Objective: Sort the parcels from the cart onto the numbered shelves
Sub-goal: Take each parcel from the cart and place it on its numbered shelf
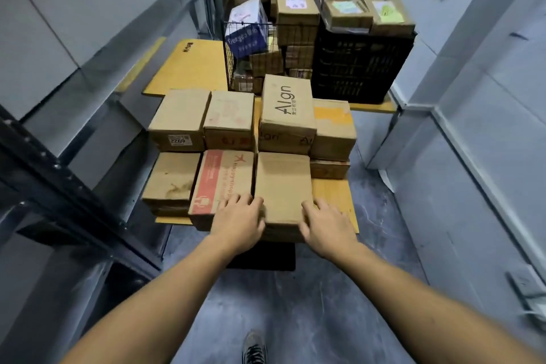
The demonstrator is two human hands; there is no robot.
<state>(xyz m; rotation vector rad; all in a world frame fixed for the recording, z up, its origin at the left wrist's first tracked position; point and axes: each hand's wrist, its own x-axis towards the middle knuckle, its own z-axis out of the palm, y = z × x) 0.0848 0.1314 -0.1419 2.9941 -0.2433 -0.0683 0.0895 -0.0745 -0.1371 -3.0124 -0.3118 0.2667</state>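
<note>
**Left hand (239,219) and right hand (325,227) on the nearest plain box (283,183)**

Both hands released, fingers loose and spread, clasping nothing. Left hand laid across the near left corner of the plain box and over the seam with the red-printed box (221,180) just beside it. Right hand resting on the near right corner.

Plain box at the front of the cart (334,195), on its yellow deck, among parcels packed edge to edge in two rows. Stained box (171,177) at the near left. Behind, from left: box labelled 6922 (177,118), faded-print box (230,115), tall box marked "Align" (286,103), box with an orange patch (334,127).

Beyond the cart, wire basket (229,68) crammed with brown parcels, with a blue-and-white box (245,29) tilted near the top. Just beside it, black crate (360,68) with taped parcels stacked over its rim. Contents below the rim not readable through the slots.

Lower layers of cart parcels mostly hidden under the top ones. Metal shelf (59,180) along the left, cut off by the frame edge. Labels on the far parcels too blurred to read. Toe of a shoe (254,349) at the bottom edge.
</note>
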